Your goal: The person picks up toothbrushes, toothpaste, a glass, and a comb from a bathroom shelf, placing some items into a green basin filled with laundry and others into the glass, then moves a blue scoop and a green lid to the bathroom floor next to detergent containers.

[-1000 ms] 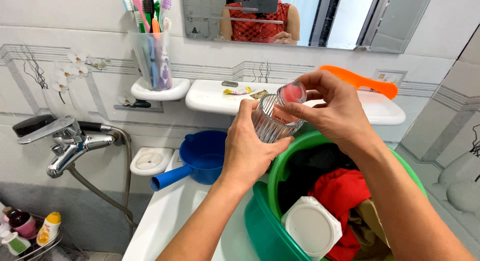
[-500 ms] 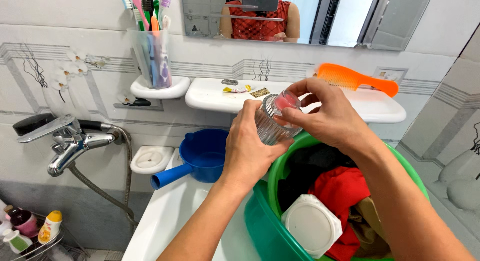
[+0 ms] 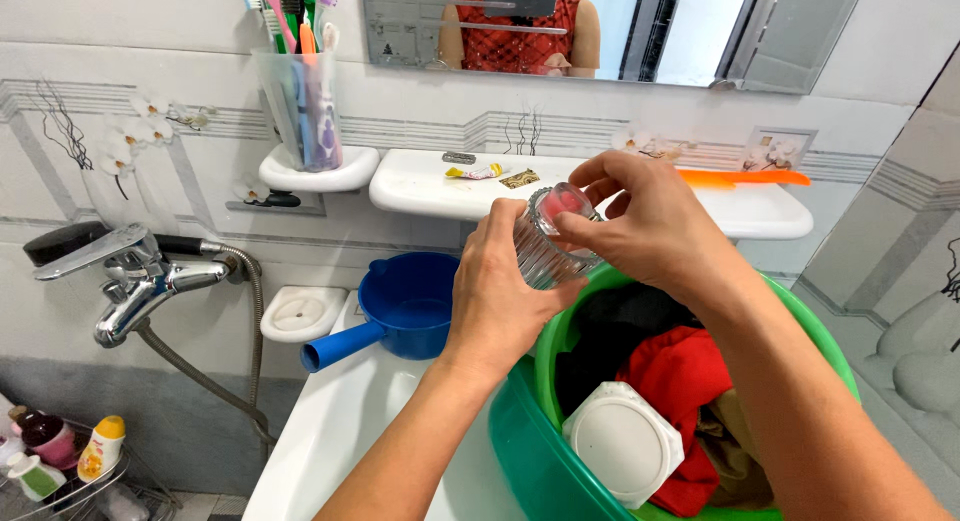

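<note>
Both of my hands meet on one ribbed glass jar (image 3: 545, 253), held up above the rim of a green basin (image 3: 520, 451); my left hand (image 3: 500, 296) comes up from below with the forearm slanting in from the lower left, palm turned toward the jar, fingers wrapped round its side and thumb stretched toward the rim; my right hand (image 3: 650, 226) reaches in from the right with the wrist bent, fingers curled and pinched at the mouth of the jar, where something pink (image 3: 567, 201) shows between the fingertips; I cannot tell whether that pink piece sits inside the jar or on top of it; the jar is tilted, its mouth toward the upper right; in the basin lie red and dark clothes (image 3: 670, 381) and a white lid (image 3: 622, 443); a blue scoop (image 3: 400, 309) rests just left of the basin, and a white shelf (image 3: 430, 186) runs along the wall behind my hands.
</note>
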